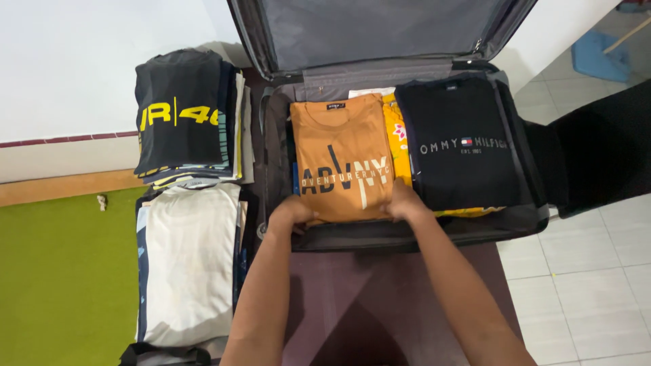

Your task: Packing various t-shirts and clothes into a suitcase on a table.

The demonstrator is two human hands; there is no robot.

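Both hands, left hand and right hand, had fingers closed on the orange shirt's near edge in the suitcase; pressing evenly would have kept it flat

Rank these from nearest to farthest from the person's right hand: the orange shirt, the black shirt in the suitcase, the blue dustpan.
1. Orange shirt: under the right hand, touching.
2. Black shirt: just to its right in the suitcase.
3. Blue dustpan: far off on the floor, upper right.

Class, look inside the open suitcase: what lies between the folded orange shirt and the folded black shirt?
A yellow floral garment shows between the orange shirt and the black shirt, in the head view.
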